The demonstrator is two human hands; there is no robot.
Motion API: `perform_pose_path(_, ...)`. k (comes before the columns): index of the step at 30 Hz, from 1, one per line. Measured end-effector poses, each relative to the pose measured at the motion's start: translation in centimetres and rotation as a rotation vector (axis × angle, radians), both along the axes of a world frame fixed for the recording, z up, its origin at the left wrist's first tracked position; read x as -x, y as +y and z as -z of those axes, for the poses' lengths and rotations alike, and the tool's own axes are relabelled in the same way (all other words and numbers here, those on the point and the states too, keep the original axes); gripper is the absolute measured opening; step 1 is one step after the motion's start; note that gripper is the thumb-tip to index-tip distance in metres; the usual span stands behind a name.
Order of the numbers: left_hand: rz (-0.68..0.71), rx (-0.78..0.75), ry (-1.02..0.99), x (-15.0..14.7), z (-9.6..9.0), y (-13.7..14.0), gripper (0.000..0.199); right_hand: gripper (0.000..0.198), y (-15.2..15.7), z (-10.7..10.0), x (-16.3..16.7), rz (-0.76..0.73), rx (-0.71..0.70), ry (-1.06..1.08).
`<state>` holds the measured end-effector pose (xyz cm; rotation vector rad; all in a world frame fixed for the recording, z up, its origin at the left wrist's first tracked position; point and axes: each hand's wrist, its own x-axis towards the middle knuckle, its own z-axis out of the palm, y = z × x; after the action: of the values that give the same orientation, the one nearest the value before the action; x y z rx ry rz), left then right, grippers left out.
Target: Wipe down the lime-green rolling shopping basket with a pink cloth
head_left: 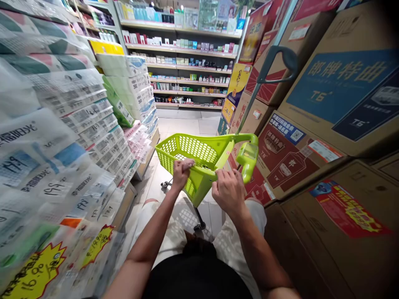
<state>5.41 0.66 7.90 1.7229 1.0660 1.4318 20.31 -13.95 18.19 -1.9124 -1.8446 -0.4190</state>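
Beyond the person's black shirt (199, 276) and pale shorts (170, 236), the left hand (181, 175) is closed on the near rim of a green shopping cart (198, 189), and the right hand (230, 189) is curled over the same rim, closer to the handle end. The cart stands on casters on the tiled floor (183, 125), directly ahead of the knees, between stacked wrapped paper packs (87, 112) at left and piled cardboard boxes (339, 95) at right; shelves (181, 51) of small packaged goods span the far end.
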Motion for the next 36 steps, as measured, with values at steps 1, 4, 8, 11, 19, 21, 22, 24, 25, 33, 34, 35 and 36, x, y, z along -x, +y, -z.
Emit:
perform_pose_path(1,0.076,-0.043,0.055,-0.2,0.0,0.4,0.012,0.021,0.2,0.3,-0.1,0.023,0.010,-0.013)
perform_pose_path(4,0.123,-0.123,0.174,-0.5,0.1,1.5,0.019,0.021,0.9,0.9,-1.0,0.058,0.017,-0.044)
perform_pose_path(8,0.036,-0.097,0.205,-0.4,0.5,3.2,0.018,0.024,1.8,1.5,-1.7,0.084,-0.012,-0.050)
perform_pose_path(11,0.111,-0.126,0.275,-0.4,0.6,4.0,0.022,0.026,2.5,1.8,-1.7,0.100,-0.016,-0.051)
perform_pose_path(19,0.018,-0.097,0.349,0.1,0.6,7.3,0.021,0.021,5.2,1.5,-1.1,0.065,0.075,-0.075)
perform_pose_path(21,0.024,-0.092,0.359,0.5,0.7,7.9,0.019,0.019,5.9,1.4,-0.7,0.063,0.108,-0.084)
perform_pose_path(22,0.075,-0.115,0.368,0.8,0.8,8.1,0.021,0.018,6.3,1.5,-0.5,0.057,0.122,-0.088)
perform_pose_path(24,0.115,-0.142,0.378,1.4,1.1,8.4,0.024,0.016,7.2,1.6,0.1,0.047,0.144,-0.094)
perform_pose_path(25,0.076,-0.132,0.374,1.7,1.2,8.6,0.024,0.015,7.6,1.7,0.4,0.044,0.152,-0.095)
perform_pose_path(33,-0.038,-0.098,0.392,4.8,2.1,10.9,0.026,0.016,10.9,2.8,2.8,-0.003,0.233,-0.102)
perform_pose_path(34,-0.054,-0.092,0.387,5.2,2.2,11.3,0.027,0.016,11.3,2.9,3.0,-0.006,0.238,-0.105)
perform_pose_path(35,-0.021,-0.102,0.388,5.6,2.4,11.6,0.028,0.016,11.6,3.0,3.2,-0.010,0.244,-0.108)
perform_pose_path(36,0.036,-0.120,0.395,6.0,2.5,11.9,0.030,0.015,11.9,3.1,3.4,-0.013,0.250,-0.111)
